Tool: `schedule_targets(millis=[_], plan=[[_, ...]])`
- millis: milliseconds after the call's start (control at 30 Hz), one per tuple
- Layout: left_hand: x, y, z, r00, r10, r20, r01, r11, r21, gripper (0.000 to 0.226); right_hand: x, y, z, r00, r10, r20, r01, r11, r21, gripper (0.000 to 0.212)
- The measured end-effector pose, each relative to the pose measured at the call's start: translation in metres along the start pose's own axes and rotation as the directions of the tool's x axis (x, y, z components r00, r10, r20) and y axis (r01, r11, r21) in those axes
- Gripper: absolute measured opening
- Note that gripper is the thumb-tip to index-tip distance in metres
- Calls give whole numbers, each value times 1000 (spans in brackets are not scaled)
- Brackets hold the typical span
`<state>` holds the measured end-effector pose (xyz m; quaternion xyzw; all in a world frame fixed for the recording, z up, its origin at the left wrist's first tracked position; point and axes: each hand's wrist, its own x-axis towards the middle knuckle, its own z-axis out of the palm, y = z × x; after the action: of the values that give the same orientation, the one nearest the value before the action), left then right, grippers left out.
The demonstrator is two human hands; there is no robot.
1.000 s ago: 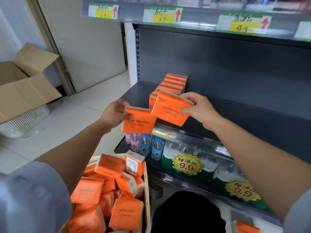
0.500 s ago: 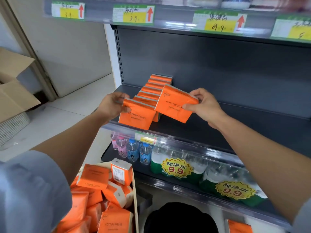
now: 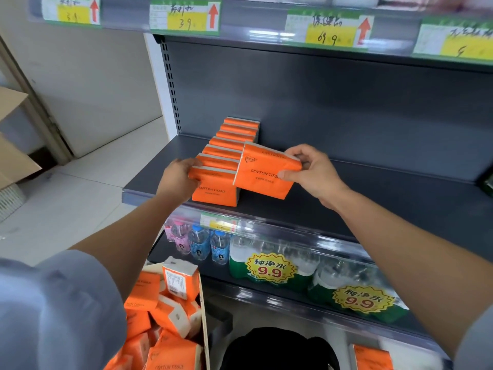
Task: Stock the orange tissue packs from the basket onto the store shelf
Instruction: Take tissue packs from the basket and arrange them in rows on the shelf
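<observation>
A row of orange tissue packs [image 3: 234, 137] stands upright on the dark grey shelf [image 3: 373, 198], running from the back wall toward the front edge. My left hand [image 3: 177, 180] grips the frontmost pack [image 3: 216, 189], which stands on the shelf at the front of that row. My right hand [image 3: 312, 172] pinches a second orange pack [image 3: 262, 173] by its right end, tilted, just right of the row and low over the shelf. The basket [image 3: 204, 316] at the bottom left holds several more orange packs [image 3: 165, 316].
Water bottles [image 3: 200, 243] and green packs with 9.9 price tags [image 3: 270, 268] fill the shelf below. An upper shelf edge with price labels [image 3: 186, 17] hangs overhead. A cardboard box [image 3: 13, 145] sits on the floor at left. Another orange pack [image 3: 372, 356] lies at the bottom right.
Both hands moved forward and down to the shelf. The left hand's pack now stands at the front of the row; the right hand's pack has come lower, beside the row.
</observation>
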<state>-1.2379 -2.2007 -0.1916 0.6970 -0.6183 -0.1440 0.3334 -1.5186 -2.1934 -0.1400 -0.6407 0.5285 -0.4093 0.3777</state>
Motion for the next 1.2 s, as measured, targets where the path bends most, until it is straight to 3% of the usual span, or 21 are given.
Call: schedule_targets(millis=[633, 833, 1067, 1200], plan=[[7, -2, 4, 998, 58, -21, -54, 988, 145, 48, -2, 6, -7, 1000, 0, -19, 0, 999, 51, 40], [-7, 19, 4, 981, 190, 30, -190, 932, 309, 57, -1, 9, -11, 998, 36, -58, -38, 999, -27, 50], [-2, 69, 21, 896, 425, 127, -444, 862, 245, 64, 7, 18, -16, 995, 58, -88, -67, 992, -107, 41], [12, 89, 37, 865, 461, 197, -501, 810, 303, 59, 18, 25, -21, 994, 38, -106, -52, 990, -129, 39]])
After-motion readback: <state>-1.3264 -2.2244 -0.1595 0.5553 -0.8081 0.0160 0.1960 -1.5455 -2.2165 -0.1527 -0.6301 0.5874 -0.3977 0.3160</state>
